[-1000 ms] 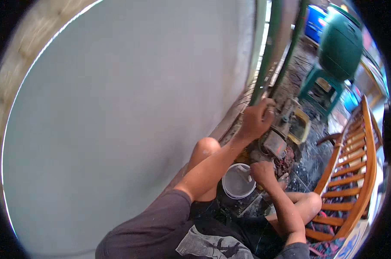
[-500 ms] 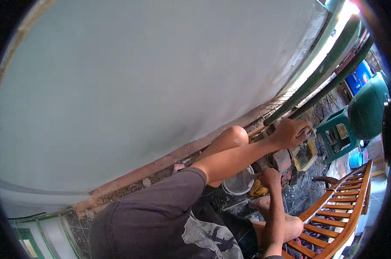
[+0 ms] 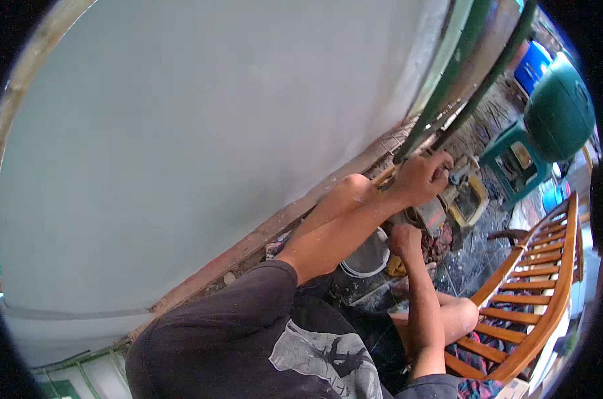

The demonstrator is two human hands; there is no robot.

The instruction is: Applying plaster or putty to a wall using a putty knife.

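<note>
Small greasy machine part on the floor, wall at 10 o'clock. Left hand clamps its top, likely steadying it. Right hand fisted at its base; grip unclear. White bowl at 7 o'clock.

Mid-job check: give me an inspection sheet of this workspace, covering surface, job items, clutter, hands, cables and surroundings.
Surface: dark, wet-looking tiled floor at the foot of a pale wall.
Job's things: grimy grey metal machine part with a red patch; details blurred.
Clutter: round white bucket, yellow rectangular tray, small yellow object.
Hands: left hand closed on top of the machine part; right hand fisted low beside it, grip contents hidden.
Cables: nothing seen.
Surroundings: green metal bars, slatted orange wooden bench, green plastic stool, blue container.
</note>
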